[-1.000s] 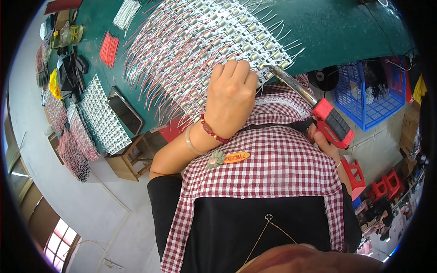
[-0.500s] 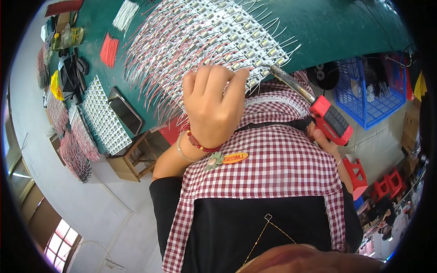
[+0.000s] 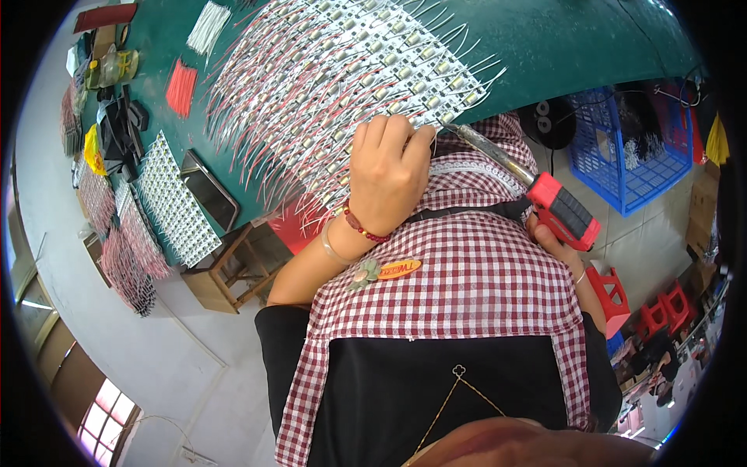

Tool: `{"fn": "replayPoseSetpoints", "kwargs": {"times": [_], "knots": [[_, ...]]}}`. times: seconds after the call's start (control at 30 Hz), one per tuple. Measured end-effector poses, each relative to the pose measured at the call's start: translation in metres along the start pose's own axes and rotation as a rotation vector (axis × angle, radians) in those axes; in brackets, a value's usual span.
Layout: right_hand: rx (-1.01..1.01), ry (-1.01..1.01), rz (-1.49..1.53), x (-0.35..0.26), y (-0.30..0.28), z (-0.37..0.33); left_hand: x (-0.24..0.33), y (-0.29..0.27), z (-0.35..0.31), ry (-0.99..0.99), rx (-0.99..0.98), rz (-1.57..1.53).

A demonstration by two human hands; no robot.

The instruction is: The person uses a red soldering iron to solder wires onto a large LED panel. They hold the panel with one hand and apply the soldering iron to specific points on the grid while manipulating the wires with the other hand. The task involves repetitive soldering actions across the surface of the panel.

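A panel of white circuit boards [image 3: 381, 58] lies on the green table, with many small tan components and rows of thin red and white wires [image 3: 257, 144] fanning out from it. My left hand [image 3: 389, 171] is over the panel's near edge, its fingertips pinched together; what they hold is hidden. In my right hand [image 3: 551, 240] is a soldering iron [image 3: 564, 210] with a red and black handle. Its metal shaft slants up and left, and the tip is at the near right corner of the boards, just right of my left fingertips.
On the left lie bundles of red wires [image 3: 181, 88] and white wires [image 3: 208, 27], a phone [image 3: 208, 189] and another circuit panel [image 3: 175, 202]. A blue plastic basket [image 3: 630, 183] stands to the right, with red stools [image 3: 607, 300] below it.
My left hand has moved right along the panel's edge, closer to the iron's tip. The tip has shifted slightly down and left, and the boards have slid a little left.
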State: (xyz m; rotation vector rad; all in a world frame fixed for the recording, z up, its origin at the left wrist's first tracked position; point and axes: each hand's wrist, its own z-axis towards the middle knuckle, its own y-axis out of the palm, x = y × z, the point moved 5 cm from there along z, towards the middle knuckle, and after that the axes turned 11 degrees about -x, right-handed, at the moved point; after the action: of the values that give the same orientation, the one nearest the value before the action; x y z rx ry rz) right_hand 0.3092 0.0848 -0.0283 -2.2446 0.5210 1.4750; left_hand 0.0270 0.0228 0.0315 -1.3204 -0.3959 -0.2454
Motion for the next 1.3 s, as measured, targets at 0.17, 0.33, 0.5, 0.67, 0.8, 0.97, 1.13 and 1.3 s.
{"fn": "replayPoseSetpoints", "kwargs": {"times": [0.17,0.33,0.5,0.67,0.8,0.97,1.13,1.3], "knots": [[-0.030,0.000,-0.024,0.003,0.002,0.004,0.000,0.001,0.002,0.009,-0.026,0.024],[-0.022,-0.031,-0.024,-0.008,0.004,0.011,0.002,0.002,0.005,0.054,-0.040,0.028],[0.039,-0.097,-0.109,-0.021,0.006,0.009,0.003,0.000,0.003,0.035,-0.049,0.031],[0.007,-0.091,-0.123,-0.008,0.003,0.003,0.007,0.001,0.003,0.017,-0.064,0.040],[-0.007,-0.085,-0.090,-0.007,0.003,0.006,0.007,0.000,-0.002,0.012,-0.057,0.043],[-0.015,-0.077,-0.039,0.000,0.004,0.006,0.005,0.005,-0.004,0.023,-0.067,0.055],[0.039,-0.028,-0.036,-0.005,0.003,0.006,0.006,0.006,-0.003,0.029,-0.086,0.051],[-0.008,0.030,0.097,-0.011,0.004,0.008,-0.005,0.002,-0.001,-0.052,-0.098,-0.159]]}}
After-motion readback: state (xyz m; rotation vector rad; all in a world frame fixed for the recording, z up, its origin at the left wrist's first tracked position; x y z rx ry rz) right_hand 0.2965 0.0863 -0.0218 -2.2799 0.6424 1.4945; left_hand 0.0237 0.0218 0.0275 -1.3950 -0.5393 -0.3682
